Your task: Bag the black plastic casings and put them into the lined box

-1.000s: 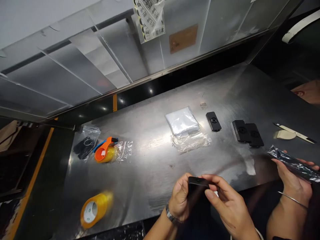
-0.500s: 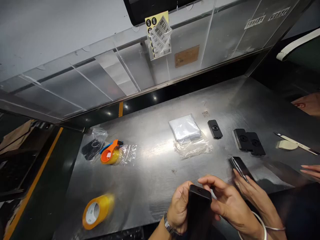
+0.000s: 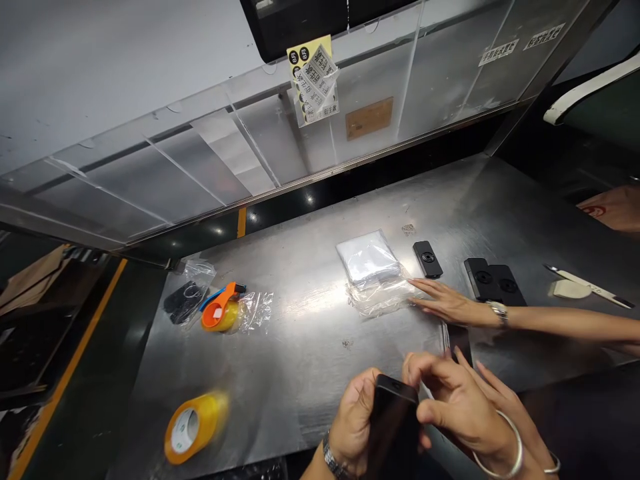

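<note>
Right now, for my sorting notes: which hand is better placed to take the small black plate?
Probably the right hand: its fingers only rest on top of the black unit, which the left hand grips, and it lies nearer the black plate. A co-worker's arm crosses between.

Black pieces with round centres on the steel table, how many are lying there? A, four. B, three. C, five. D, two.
B. One lone piece lies beside the white packet, and a pair of pieces sits side by side further right.
</note>
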Motion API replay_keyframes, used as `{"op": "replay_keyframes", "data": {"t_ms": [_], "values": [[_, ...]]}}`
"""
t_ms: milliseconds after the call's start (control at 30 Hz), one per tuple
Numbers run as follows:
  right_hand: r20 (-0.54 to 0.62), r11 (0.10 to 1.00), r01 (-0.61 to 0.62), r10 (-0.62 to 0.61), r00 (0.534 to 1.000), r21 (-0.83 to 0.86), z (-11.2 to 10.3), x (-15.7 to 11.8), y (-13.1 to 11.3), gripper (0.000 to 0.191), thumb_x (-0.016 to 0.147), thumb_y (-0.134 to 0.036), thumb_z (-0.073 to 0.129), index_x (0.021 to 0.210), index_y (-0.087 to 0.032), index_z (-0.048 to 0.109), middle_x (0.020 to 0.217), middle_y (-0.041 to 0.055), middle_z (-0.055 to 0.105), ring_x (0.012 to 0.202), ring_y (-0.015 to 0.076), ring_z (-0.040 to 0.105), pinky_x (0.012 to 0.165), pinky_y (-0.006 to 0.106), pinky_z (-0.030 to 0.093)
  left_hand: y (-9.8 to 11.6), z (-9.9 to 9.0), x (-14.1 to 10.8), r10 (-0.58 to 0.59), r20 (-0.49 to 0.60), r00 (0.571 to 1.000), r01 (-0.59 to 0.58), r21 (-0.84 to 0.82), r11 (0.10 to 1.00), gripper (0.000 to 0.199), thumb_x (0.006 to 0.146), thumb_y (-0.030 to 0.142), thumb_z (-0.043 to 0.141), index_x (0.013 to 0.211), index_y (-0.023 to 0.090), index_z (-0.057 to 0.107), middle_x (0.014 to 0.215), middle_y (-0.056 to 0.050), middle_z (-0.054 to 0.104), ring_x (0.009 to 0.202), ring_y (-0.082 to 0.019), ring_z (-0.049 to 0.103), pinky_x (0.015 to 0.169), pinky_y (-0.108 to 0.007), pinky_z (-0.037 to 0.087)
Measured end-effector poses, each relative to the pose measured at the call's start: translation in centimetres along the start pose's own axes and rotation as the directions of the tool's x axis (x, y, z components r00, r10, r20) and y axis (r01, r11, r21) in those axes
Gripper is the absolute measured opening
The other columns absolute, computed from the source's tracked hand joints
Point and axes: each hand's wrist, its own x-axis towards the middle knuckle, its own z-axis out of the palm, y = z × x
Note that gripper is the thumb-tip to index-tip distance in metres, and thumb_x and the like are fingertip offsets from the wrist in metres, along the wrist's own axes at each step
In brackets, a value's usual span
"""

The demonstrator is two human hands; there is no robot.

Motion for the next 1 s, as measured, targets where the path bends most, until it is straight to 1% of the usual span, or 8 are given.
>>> {"op": "replay_keyframes", "data": {"t_ms": [100,167,233,367,500,700,900,1000], "values": [[0.007,1.0,0.002,-0.001,1.0,-0.014,0.0,-0.1,0.0,0.031,0.065,-0.036,0.071,0.084,-0.021,0.052,0.078,-0.0031,0.048,0.046,0.0085,0.055,0.037,0.02,0.047,0.0,-0.1,0.1,0.005,-0.029,1.0,-0.005,0.003,1.0,0.033,0.08,0.049,0.046,0.074,0.017,0.045,0.058,-0.002,0.062,0.051,-0.019,0.063,0.048,-0.027,0.048],[0.015,0.997,0.011,-0.01,1.0,-0.082,-0.1,-0.1,-0.3,0.043,0.065,-0.042,0.069,0.101,-0.023,0.054,0.079,-0.0013,0.05,0.048,0.0093,0.054,0.039,0.021,0.047,0.1,0.0,0.1,-0.01,-0.012,1.0,0.01,0.004,1.0,0.033,0.08,0.049,0.046,0.075,0.017,0.046,0.058,-0.003,0.061,0.049,-0.018,0.063,0.047,-0.026,0.048],[0.037,0.975,0.073,-0.066,0.997,-0.21,-0.1,0.0,-0.8,0.053,0.064,-0.05,0.067,0.107,-0.022,0.056,0.078,0.0013,0.054,0.056,0.0128,0.056,0.05,0.025,0.05,0.1,0.0,0.1,-0.043,0.012,0.999,0.043,0.024,0.999,0.034,0.08,0.05,0.046,0.079,0.016,0.048,0.061,-0.004,0.062,0.049,-0.018,0.063,0.046,-0.025,0.047],[0.089,0.899,0.184,-0.162,0.983,-0.398,-0.5,0.4,-1.7,0.049,0.061,-0.059,0.065,0.091,-0.02,0.065,0.07,0.0015,0.055,0.069,0.016,0.054,0.07,0.029,0.047,-0.1,-0.1,-0.1,-0.047,0.01,0.999,0.047,0.045,0.998,0.035,0.079,0.05,0.047,0.079,0.015,0.05,0.065,-0.005,0.062,0.049,-0.018,0.063,0.045,-0.025,0.047],[0.05,0.911,0.144,-0.136,0.99,-0.387,-0.6,0.6,-1.9,0.043,0.06,-0.056,0.067,0.08,-0.019,0.063,0.068,0.0,0.053,0.065,0.0141,0.052,0.065,0.027,0.046,-0.3,-0.4,-0.1,-0.033,-0.022,0.999,0.033,-0.003,0.999,0.032,0.08,0.048,0.048,0.074,0.017,0.047,0.064,-0.002,0.061,0.05,-0.016,0.063,0.049,-0.026,0.049],[0.103,0.911,0.202,-0.176,0.979,-0.361,-0.9,0.9,-1.2,0.047,0.062,-0.054,0.067,0.094,-0.02,0.065,0.07,0.0012,0.055,0.069,0.0153,0.053,0.068,0.029,0.046,-0.1,-0.6,0.1,-0.033,-0.035,0.999,0.034,0.03,0.999,0.032,0.08,0.046,0.048,0.076,0.015,0.048,0.066,-0.002,0.062,0.053,-0.015,0.063,0.056,-0.028,0.05],[-0.015,0.984,0.075,-0.079,0.997,-0.163,-0.7,0.6,-0.3,0.03,0.063,-0.04,0.072,0.072,-0.018,0.055,0.072,-0.0007,0.05,0.046,0.0085,0.052,0.04,0.021,0.044,0.0,-0.9,0.3,-0.034,-0.059,0.998,0.035,0.022,0.999,0.033,0.081,0.049,0.045,0.074,0.016,0.046,0.054,0.0,0.06,0.05,-0.015,0.062,0.054,-0.028,0.049],[-0.063,0.983,0.1,-0.111,0.992,-0.153,-0.4,0.7,0.3,0.022,0.07,-0.035,0.067,0.069,-0.018,0.053,0.073,0.0,0.051,0.047,0.0092,0.053,0.04,0.021,0.046,0.4,-0.9,0.4,0.022,-0.117,0.993,-0.018,0.038,0.999,0.033,0.079,0.048,0.05,0.072,0.016,0.046,0.059,-0.002,0.062,0.056,-0.016,0.063,0.058,-0.028,0.049]]}}
